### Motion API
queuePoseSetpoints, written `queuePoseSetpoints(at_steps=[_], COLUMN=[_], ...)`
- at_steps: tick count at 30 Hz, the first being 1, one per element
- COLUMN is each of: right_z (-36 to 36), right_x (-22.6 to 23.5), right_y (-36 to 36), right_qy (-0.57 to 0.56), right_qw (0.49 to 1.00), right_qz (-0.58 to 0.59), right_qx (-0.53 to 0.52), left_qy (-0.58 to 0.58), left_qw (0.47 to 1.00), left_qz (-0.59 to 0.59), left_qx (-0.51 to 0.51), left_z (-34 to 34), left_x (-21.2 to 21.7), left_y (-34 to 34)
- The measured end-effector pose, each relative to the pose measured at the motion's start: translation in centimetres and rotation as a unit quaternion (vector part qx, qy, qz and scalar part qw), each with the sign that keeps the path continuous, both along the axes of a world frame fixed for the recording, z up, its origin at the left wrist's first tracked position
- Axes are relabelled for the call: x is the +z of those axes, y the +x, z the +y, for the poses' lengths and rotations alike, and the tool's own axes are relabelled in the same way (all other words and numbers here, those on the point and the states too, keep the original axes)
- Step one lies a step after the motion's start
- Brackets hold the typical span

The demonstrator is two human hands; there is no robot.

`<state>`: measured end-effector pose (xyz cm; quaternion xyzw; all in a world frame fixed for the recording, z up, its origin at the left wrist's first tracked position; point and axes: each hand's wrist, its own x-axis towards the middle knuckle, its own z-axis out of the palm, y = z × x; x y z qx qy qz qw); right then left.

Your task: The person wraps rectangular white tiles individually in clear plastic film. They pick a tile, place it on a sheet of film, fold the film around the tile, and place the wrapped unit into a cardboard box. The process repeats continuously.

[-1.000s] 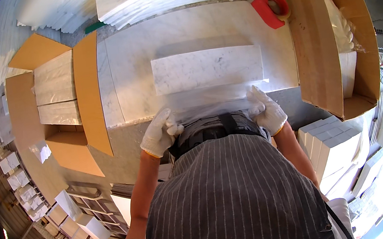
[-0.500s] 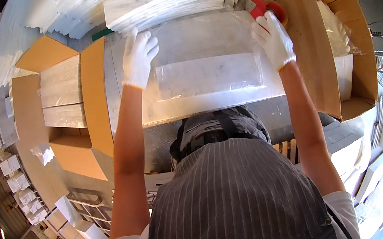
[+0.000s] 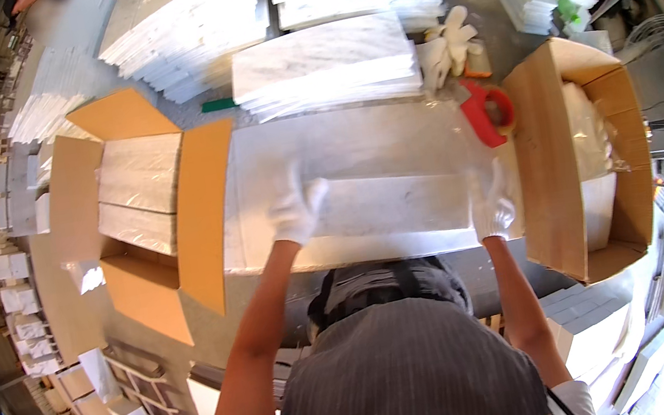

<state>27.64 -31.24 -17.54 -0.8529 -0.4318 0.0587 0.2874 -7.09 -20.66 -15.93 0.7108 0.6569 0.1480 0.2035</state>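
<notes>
A pale marbled tile (image 3: 400, 203) lies lengthwise in front of me, with clear plastic film around it, on a grey work table (image 3: 255, 150). My left hand (image 3: 296, 213), in a white knit glove, is at the tile's left end; its fingers are smeared by motion but stretched out, the thumb apart. At the right end is my right hand (image 3: 493, 205), gloved the same way. Blur hides whether its fingers grip anything. A red tape dispenser (image 3: 488, 113) with a roll of tape lies just beyond that hand, untouched.
An open carton (image 3: 201, 218) with wrapped tiles stands on the left. Another open carton (image 3: 545, 167), holding wrapped pieces, is on the right. Tile stacks (image 3: 323, 58) line the far side, near spare white gloves (image 3: 449, 44). A fan (image 3: 655, 43) stands far right.
Both hands have come back toward me, from beyond the tile to its two ends. My right hand has moved away from the tape dispenser. The view has shifted, showing more of the far side.
</notes>
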Motion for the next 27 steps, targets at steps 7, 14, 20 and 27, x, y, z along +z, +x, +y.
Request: queuePoseSetpoints(at_steps=[7,14,20,27], right_z=[2.6,4.5,5.1,5.2], right_x=[3.8,-1.7,0.4,1.9], right_y=[-1.0,2.0,0.8,0.7], right_qy=[-0.16,-0.124,-0.137,-0.17], right_qw=[0.961,0.928,0.94,0.941], right_qz=[0.224,0.351,0.312,0.293], right_qx=[0.03,0.007,-0.011,-0.03], left_qy=[-0.154,-0.141,-0.027,0.246], left_qw=[0.979,0.986,0.992,0.951], left_qz=[-0.089,-0.021,0.067,-0.144], left_qx=[0.096,0.08,-0.099,-0.119], left_z=[2.4,5.9,7.7,15.6], left_x=[1.7,-2.9,2.0,17.0], left_y=[0.8,-0.2,3.7,12.5])
